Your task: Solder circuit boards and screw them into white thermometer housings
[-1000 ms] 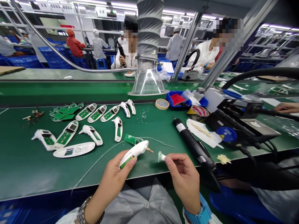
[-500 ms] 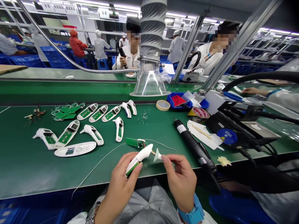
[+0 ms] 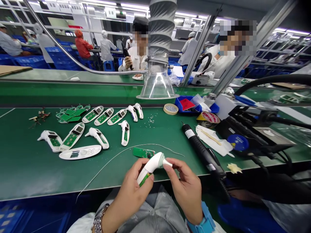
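My left hand (image 3: 132, 191) grips a white thermometer housing (image 3: 151, 165) with a green circuit board showing in its lower end. It is held over the near edge of the green mat (image 3: 29, 168). My right hand (image 3: 186, 184) pinches the small cap (image 3: 163, 160) that sits on the housing's tip. A loose green circuit board (image 3: 143, 152) lies on the mat just behind my hands. A thin wire (image 3: 109, 161) curves across the mat past it.
Several open white housings with boards (image 3: 97, 136) lie at the left. A black electric screwdriver (image 3: 201, 152) lies right of my hands, beside a soldering station (image 3: 252, 132). A clear fume hood (image 3: 157, 84) hangs at the back. Blue tray (image 3: 187, 105), tape rolls (image 3: 170, 108). Other people work beyond.
My right hand brought the small cap leftward onto the housing's tip. Both hands came together; the cap now sits on the tip, where it was held apart before.
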{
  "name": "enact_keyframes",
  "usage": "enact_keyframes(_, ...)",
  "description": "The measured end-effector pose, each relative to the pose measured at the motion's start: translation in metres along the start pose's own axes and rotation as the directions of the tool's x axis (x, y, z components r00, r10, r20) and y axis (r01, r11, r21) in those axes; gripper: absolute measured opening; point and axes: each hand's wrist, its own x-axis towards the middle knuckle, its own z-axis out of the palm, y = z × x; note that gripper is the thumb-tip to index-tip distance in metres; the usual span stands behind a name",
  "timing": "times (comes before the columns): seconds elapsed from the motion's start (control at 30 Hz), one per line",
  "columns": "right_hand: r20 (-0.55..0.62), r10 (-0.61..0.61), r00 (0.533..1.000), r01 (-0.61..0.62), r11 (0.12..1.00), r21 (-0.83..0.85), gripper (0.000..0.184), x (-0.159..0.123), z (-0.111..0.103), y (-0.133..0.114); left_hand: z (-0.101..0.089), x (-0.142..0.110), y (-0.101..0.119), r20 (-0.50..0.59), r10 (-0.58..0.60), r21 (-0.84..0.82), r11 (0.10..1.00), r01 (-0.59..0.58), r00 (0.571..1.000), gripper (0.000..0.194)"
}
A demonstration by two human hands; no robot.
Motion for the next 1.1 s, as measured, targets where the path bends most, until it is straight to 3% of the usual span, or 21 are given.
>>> enact_keyframes(0.37,0.032,0.003,0.999,-0.005,0.998,0.065,0.008,-0.004,0.003,-0.008,0.004,0.004,-0.002,-0.096,0.187,0.330,0.932,-0.146,0.978,0.020)
enact_keyframes(0.53,0.032,0.028,0.999,-0.031,0.996,0.089,0.008,-0.005,0.002,-0.010,0.001,0.002,-0.003,-0.057,0.232,0.368,0.909,-0.195,0.971,0.019)
enact_keyframes(0.67,0.094,0.113,0.989,-0.132,0.965,0.225,0.016,0.000,-0.006,-0.011,-0.004,0.000,-0.003,-0.026,0.225,0.355,0.913,-0.202,0.974,0.017)
enact_keyframes(0.77,0.217,0.224,0.950,-0.286,0.903,0.322,0.023,0.008,-0.010,-0.011,-0.006,-0.002,-0.004,-0.007,0.251,0.346,0.909,-0.233,0.968,0.015)
enact_keyframes(0.9,0.459,0.281,0.843,-0.493,0.745,0.450,0.021,0.017,-0.005,-0.012,-0.008,-0.003,-0.005,0.027,0.307,0.345,0.890,-0.297,0.951,0.012)
enact_keyframes(1.0,0.528,0.302,0.793,-0.583,0.625,0.518,0.021,0.020,0.001,-0.012,-0.010,-0.004,-0.006,0.085,0.349,0.360,0.863,-0.355,0.933,0.011)
enact_keyframes(1.1,0.551,0.314,0.773,-0.615,0.583,0.530,0.026,0.019,0.004,-0.015,-0.012,-0.005,-0.007,0.122,0.344,0.369,0.855,-0.364,0.931,0.010)
